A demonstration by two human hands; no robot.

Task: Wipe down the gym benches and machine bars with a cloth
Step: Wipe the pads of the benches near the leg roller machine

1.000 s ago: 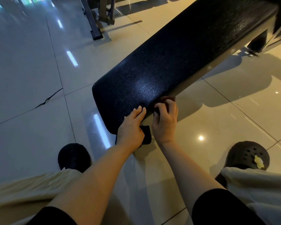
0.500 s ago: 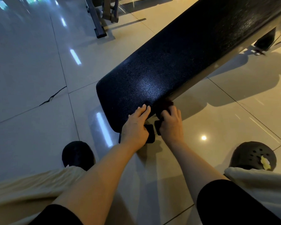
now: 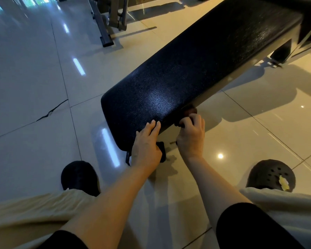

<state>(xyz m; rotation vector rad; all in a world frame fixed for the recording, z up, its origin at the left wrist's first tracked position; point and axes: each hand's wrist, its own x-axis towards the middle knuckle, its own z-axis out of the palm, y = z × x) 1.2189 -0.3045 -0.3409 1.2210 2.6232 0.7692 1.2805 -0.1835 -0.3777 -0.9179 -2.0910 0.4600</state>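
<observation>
A dark cloth (image 3: 187,116) is bunched against the near edge of the black padded bench (image 3: 196,69), clamped in the curled fingers of the right hand (image 3: 191,137). The left hand (image 3: 146,146) lies beside it, fingers straight, resting on the bench's near corner. Black clogs (image 3: 271,175) stand on the glossy tiled floor (image 3: 25,87) below.

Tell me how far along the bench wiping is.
Done: cannot tell; the bench pad shows no clear wipe marks. In hand: the right hand holds a dark cloth at the pad's near side edge, while the left hand rests fingers on the pad's end. Left: the machine bars beyond stand untouched.
</observation>
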